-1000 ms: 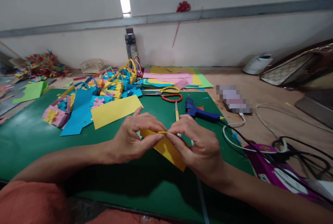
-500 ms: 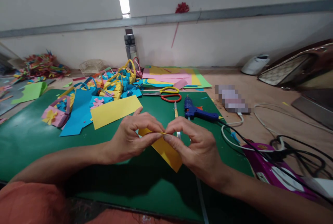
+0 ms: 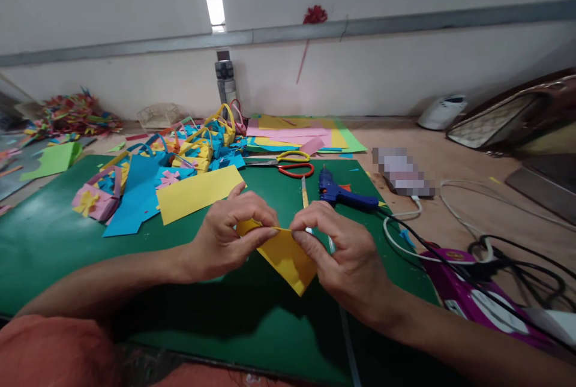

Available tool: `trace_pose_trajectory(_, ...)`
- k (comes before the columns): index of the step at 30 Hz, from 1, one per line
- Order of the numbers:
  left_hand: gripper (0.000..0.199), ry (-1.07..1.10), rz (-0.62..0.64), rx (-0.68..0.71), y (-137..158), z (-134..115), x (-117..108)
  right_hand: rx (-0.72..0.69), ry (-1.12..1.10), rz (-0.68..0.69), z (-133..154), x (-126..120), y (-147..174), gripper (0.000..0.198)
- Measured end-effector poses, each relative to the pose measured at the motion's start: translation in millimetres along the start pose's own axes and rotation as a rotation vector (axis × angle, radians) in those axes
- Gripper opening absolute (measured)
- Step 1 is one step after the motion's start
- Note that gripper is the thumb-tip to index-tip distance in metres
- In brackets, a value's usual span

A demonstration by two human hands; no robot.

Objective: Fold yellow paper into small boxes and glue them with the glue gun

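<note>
A piece of yellow paper (image 3: pixel 288 260) hangs above the green mat, pinched along its upper edge by both hands. My left hand (image 3: pixel 231 231) is closed on that edge, thumb below and fingers above. A short way to the right, my right hand (image 3: pixel 339 249) grips the same edge between thumb and forefinger. One corner of the paper points down toward me. Just beyond my left hand lies a flat yellow paper strip (image 3: pixel 200 194). Past my right hand are a blue glue gun (image 3: pixel 344 190) and a cutter knife (image 3: pixel 305 193), whose lower end the hand partly hides.
On the green mat (image 3: pixel 180 309) lie scissors (image 3: pixel 294 165) and blue paper (image 3: pixel 135 195). Small paper baskets (image 3: pixel 198 150) crowd the back left, beside stacked coloured sheets (image 3: pixel 310 132). Cables (image 3: pixel 450 267) and a purple box (image 3: pixel 477 297) occupy the right side.
My hands have moved slightly apart along the paper's upper edge, the right one shifting right. More of the edge shows between them, and the hanging corner has swung a little left.
</note>
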State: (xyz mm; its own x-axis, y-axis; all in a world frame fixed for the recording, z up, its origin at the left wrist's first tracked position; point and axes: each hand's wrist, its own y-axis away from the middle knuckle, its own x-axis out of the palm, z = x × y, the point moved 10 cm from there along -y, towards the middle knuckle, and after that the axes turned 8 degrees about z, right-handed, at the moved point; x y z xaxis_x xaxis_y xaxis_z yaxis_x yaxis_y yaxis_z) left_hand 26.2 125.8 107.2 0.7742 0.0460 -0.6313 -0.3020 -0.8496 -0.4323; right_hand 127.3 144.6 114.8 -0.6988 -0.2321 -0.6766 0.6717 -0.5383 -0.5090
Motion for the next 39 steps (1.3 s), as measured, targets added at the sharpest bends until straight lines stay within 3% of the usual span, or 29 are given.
trace_pose_trajectory(5, 0.007, -0.067, 0.034, -0.027, -0.7, 2.4, 5.1, -0.037, 0.041, -0.005, -0.2, 2.1, 0.3, 0.012)
trace_pose_trajectory(13, 0.007, -0.107, 0.07, 0.049, -1.9, -5.1, 10.8, -0.115, 0.142, 0.006, 10.0, 11.2, 4.6, 0.011)
trace_pose_trajectory(26, 0.009, -0.123, 0.031, 0.096, -3.2, -5.1, 3.3, -0.142, 0.155, -0.058, 9.2, -2.6, 5.8, 0.012)
trace_pose_trajectory(32, 0.008, -0.226, -0.002, 0.204, -1.4, -18.6, 4.5, -0.165, 0.194, -0.056, 10.7, -1.2, 5.3, 0.01)
trace_pose_trajectory(39, 0.011, -0.434, -0.036, 0.348, 7.9, -38.1, 9.2, -0.315, 0.453, -0.001, 30.0, 9.1, 12.3, 0.015)
